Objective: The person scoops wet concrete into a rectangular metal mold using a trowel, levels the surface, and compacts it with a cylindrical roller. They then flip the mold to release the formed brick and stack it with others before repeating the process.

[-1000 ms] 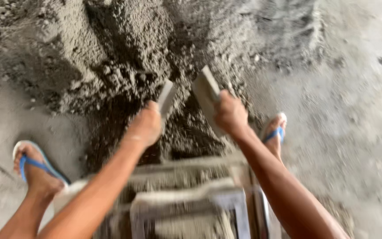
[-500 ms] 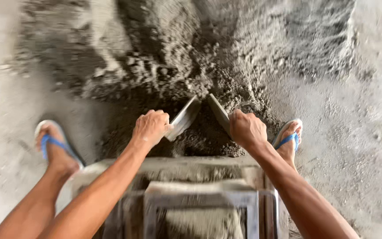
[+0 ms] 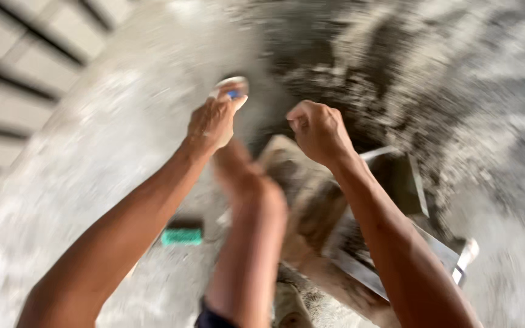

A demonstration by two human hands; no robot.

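Both hands point(image 3: 214, 121) point(image 3: 318, 130) now raised, metal mould point(image 3: 396, 182) askew diagonally.

Frame heavily blurred. Left hand point(image 3: 212, 123) and right hand point(image 3: 318, 130) were raised side by side, an open gap between them. A bent leg point(image 3: 251, 231) rose into that gap from below and blocked the way down. Under the right forearm sat a metal box mould point(image 3: 396, 182), its rim closing off the lower right. Dark sand heap point(image 3: 432, 79) walled the far side. Bare floor point(image 3: 92, 164) lay open to the left, apart from a small green block point(image 3: 181, 235).
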